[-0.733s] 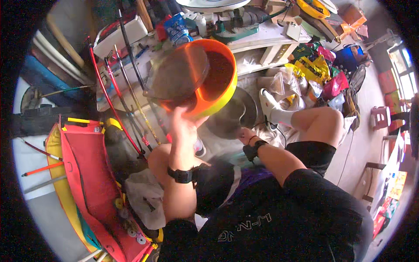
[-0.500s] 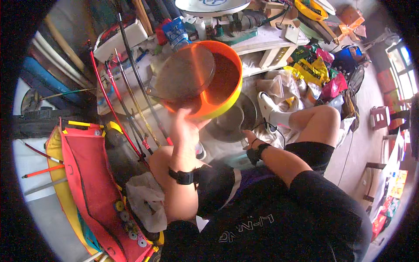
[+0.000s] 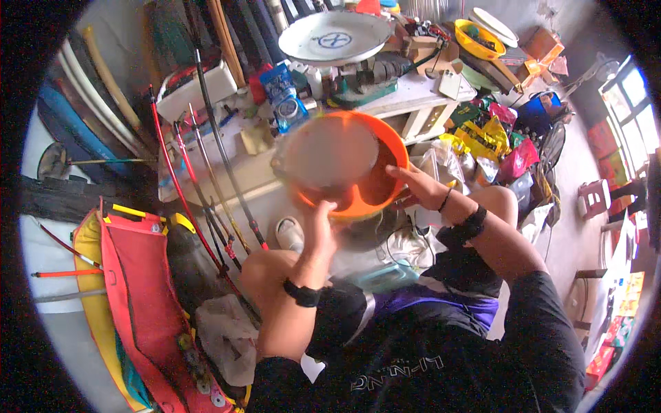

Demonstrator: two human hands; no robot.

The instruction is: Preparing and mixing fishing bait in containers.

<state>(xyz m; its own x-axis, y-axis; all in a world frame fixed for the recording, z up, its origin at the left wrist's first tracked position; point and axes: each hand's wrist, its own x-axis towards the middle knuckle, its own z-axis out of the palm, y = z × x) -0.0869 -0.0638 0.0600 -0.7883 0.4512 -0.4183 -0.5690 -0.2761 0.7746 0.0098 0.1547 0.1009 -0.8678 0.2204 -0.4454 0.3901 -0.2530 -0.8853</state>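
A round orange tub [image 3: 398, 141] is held up in front of me, tilted so its inside faces me. My left hand [image 3: 320, 234] grips its near rim, thumb over the edge. On its right side my right hand [image 3: 428, 189] clasps the rim, thumb inside, fingers behind the wall. A round greyish disc [image 3: 330, 151], smeared by motion, covers much of the tub's opening; whether it is a lid or a screen I cannot tell. Low down, between my legs, lies a pale teal flat object [image 3: 385, 277].
Behind the tub stands a cluttered bench with a white-pan scale [image 3: 335, 38] and a blue packet [image 3: 284, 96]. Fishing rods [image 3: 180, 182] lean at left, beside a long red bag [image 3: 141, 282]. Plastic bags [image 3: 482, 134] pile up at right.
My right hand has left the dark round pan on the floor and taken hold of the tub's right side. The tub has moved right and a little lower, with my left hand still on it.
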